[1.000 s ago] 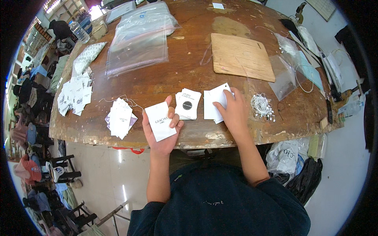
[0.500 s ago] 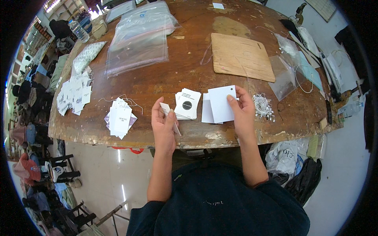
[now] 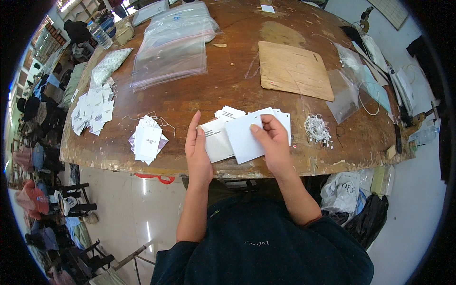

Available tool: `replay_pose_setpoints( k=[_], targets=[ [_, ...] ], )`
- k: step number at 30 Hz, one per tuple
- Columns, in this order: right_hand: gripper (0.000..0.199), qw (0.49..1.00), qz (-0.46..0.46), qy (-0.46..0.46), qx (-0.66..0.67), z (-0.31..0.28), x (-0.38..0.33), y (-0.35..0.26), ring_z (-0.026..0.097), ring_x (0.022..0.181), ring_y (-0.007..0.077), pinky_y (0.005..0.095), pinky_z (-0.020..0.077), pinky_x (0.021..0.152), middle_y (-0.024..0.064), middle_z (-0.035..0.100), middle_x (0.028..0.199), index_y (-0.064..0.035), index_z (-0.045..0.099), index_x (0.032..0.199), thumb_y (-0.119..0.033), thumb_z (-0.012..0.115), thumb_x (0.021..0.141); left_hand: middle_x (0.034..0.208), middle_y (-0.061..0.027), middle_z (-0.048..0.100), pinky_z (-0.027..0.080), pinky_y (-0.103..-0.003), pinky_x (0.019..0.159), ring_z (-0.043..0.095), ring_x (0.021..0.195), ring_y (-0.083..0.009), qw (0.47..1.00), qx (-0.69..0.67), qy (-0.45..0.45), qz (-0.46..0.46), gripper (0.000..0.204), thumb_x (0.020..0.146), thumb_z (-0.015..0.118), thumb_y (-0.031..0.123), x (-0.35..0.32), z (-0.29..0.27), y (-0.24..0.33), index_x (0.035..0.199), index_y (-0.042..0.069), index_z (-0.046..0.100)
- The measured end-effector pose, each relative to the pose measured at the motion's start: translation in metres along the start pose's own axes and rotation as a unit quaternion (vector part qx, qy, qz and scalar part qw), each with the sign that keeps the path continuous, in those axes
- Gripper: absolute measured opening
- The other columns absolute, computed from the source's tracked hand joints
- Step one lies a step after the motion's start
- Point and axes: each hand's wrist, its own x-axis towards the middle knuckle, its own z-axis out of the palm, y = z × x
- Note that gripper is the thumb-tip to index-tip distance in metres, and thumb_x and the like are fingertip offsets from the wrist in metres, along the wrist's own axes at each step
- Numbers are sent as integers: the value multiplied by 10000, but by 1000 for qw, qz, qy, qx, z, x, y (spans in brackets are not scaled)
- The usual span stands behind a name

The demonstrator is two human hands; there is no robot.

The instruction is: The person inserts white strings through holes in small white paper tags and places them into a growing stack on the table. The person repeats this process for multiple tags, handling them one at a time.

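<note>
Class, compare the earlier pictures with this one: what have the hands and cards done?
The right hand, earlier resting on the white cards, has picked up a plain white card and brought it left, partly over the printed card in the left hand. That printed card now shows its other side. The string bundle and wooden board stayed put.
</note>
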Motion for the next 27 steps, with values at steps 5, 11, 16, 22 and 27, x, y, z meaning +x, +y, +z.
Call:
replay_pose_setpoints(
  k=[5,11,16,22,27],
  targets=[
    [150,997,-49,-32,-55,24,3,21,571,855,73,235,481,759,32,629,955,-9,581,1029,-92,645,922,1304,-156,564,442,-304,995,566,1153,-179,993,-98,-61,-32,437,1046,393,159,-6,6,0,1463,32,355],
    [160,995,28,-68,-64,32,-2,22,571,818,56,213,479,731,20,639,936,6,605,1043,-79,652,915,1271,-148,573,489,-299,912,577,1106,-162,998,13,-29,-46,412,977,561,124,-9,4,-4,1364,2,485],
    [153,997,8,-56,-46,35,-1,15,574,848,60,209,473,747,40,648,965,29,643,1048,-50,633,918,1225,-141,599,496,-289,893,592,1064,-149,1000,23,9,7,451,948,618,108,-8,1,-6,1344,-60,483],
    [150,998,-59,28,8,43,-1,16,571,874,70,215,469,776,47,641,961,34,642,1055,-25,616,920,1176,-133,622,495,-278,880,604,1020,-137,998,29,51,31,439,947,629,114,-5,3,-3,1316,-86,499],
    [164,997,-57,35,32,45,-3,20,576,873,76,218,477,777,45,636,959,30,627,1071,-4,623,911,1102,-105,651,495,-260,835,611,953,-114,997,40,48,34,346,951,629,128,-8,2,-3,1227,-72,569]
  ],
)
